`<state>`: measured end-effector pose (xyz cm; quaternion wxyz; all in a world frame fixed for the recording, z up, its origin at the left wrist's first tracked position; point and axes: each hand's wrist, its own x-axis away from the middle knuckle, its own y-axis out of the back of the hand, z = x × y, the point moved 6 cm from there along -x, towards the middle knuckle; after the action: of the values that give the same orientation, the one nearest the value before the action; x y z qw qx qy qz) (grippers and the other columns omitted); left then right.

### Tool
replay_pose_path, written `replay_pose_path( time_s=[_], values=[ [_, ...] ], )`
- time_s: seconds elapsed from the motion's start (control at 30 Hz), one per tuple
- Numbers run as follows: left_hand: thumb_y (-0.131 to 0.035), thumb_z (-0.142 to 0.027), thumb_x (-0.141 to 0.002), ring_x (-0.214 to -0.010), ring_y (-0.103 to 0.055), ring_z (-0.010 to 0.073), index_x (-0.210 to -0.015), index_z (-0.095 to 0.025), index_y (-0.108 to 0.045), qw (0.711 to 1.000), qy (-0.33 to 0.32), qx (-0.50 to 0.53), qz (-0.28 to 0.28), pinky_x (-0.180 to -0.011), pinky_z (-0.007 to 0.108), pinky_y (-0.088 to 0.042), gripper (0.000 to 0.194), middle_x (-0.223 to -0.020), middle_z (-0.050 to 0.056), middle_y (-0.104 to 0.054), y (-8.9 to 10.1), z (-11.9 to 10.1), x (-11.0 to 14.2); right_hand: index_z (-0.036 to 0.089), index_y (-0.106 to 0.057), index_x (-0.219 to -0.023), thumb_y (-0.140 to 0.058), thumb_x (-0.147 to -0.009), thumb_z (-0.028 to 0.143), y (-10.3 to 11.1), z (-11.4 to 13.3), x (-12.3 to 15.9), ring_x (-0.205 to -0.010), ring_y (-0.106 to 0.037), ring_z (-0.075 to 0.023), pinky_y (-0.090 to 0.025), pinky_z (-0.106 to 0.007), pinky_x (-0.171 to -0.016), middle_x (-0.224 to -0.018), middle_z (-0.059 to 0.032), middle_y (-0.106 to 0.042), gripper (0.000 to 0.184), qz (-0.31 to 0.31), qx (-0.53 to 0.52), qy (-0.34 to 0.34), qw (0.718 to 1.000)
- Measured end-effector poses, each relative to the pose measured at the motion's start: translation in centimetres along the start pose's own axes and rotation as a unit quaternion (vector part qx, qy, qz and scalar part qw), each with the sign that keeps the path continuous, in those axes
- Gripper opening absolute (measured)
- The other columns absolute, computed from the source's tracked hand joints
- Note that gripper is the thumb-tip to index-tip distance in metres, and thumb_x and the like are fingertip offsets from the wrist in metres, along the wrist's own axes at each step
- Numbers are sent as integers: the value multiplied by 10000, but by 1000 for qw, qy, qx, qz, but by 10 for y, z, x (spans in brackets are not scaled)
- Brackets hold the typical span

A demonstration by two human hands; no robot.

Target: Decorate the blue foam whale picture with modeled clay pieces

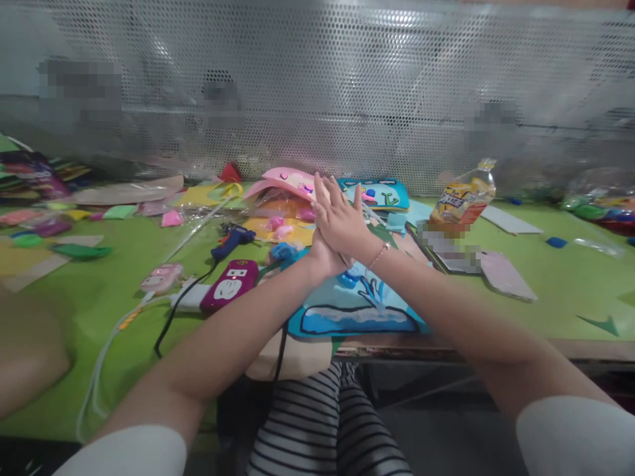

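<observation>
The right hand (342,228), fingers spread, presses against the left hand (325,259), seemingly mid-rub; anything between is hidden. Parting them calls for care over the blue picture (364,321) at the worktop's front edge (560,277).

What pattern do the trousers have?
The trousers have dark stripes on a pale ground, seen at the bottom of the head view.
</observation>
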<state>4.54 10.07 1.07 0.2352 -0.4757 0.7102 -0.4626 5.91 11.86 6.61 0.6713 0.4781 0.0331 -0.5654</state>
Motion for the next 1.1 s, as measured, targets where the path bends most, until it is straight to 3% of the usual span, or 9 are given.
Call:
replay_pose_path(
  time_s=[0.1, 0.17, 0.27, 0.37, 0.47, 0.57, 0.8, 0.93, 1.1],
  values=[
    [-198, -444, -949, -841, -672, 186, -1101, -136, -640, 1000, 10, 2, 11, -764, 299, -504, 559, -874, 67, -723, -6, 0, 1, 137, -205, -1517, -221, -989, 317, 10, -3, -4, -1450, -187, -268, 70, -609, -1126, -1549, -152, -270, 558, -40, 287, -1, 957],
    [-201, -455, -940, -882, -669, 209, -1067, -135, -650, 1000, 3, 11, 20, -781, 324, -504, 565, -912, 84, -723, -7, -2, -2, 143, -259, -1498, -215, -997, 317, 15, -6, -9, -1410, -283, -275, -1, -629, -1122, -1515, -157, -337, 533, -46, 329, -2, 943],
    [-217, -463, -927, -921, -658, 241, -948, -150, -664, 999, -13, 14, 43, -795, 367, -499, 546, -943, 112, -716, -4, -4, -7, 148, -503, -1349, -229, -989, 282, 25, -13, -20, -1289, -447, -281, -214, -595, -1101, -1383, -153, -509, 472, -39, 260, -26, 964],
    [-199, -500, -925, -862, -651, 247, -816, -164, -645, 999, -12, 9, 43, -811, 406, -487, 569, -856, 119, -705, 1, -4, -10, 130, -676, -1064, -361, -936, 252, 30, -17, -25, -1057, -606, -241, -464, -427, -949, -1137, -125, -665, 361, 31, 102, -45, 993],
    [-193, -508, -933, -884, -645, 243, -802, -177, -637, 999, -16, 7, 33, -894, 446, -457, 570, -842, 101, -700, 4, -3, -11, 140, -676, -1042, -527, -853, 257, 29, -7, -19, -969, -643, -196, -514, -347, -878, -1065, -83, -695, 267, 135, -22, 9, 991],
    [-229, -427, -938, -898, -647, 247, -828, -186, -646, 999, -28, 7, 31, -912, 473, -456, 494, -841, 86, -698, 3, -2, -12, 168, -681, -1026, -616, -776, 214, 25, 1, -6, -982, -647, -170, -518, -323, -897, -1076, -62, -704, 262, 218, -63, 39, 973],
    [-341, -325, -916, -710, -639, 195, -724, -168, -629, 999, -34, 24, 29, -643, 325, -511, 380, -726, 71, -667, -2, -1, -6, 164, -701, -871, -710, -677, 149, 27, 5, 3, -853, -683, -148, -558, -286, -808, -909, -44, -736, 195, 145, -95, -13, 985],
    [-315, -295, -937, -759, -651, 204, -772, -162, -652, 999, -28, -11, 15, -681, 340, -512, 398, -756, 74, -688, -5, 1, 0, 146, -689, -846, -706, -688, 129, 29, 5, 9, -728, -670, -118, -553, -235, -680, -751, -15, -713, 159, 126, -131, -67, 981],
    [-258, -370, -954, -775, -658, 204, -747, -180, -638, 998, -23, -36, 45, -767, 378, -510, 472, -763, 65, -700, -8, 2, 3, 153, -635, -875, -680, -716, 121, 39, -1, 16, -608, -594, -66, -482, -166, -518, -695, 22, -658, 168, 81, -254, -106, 958]
  ],
)
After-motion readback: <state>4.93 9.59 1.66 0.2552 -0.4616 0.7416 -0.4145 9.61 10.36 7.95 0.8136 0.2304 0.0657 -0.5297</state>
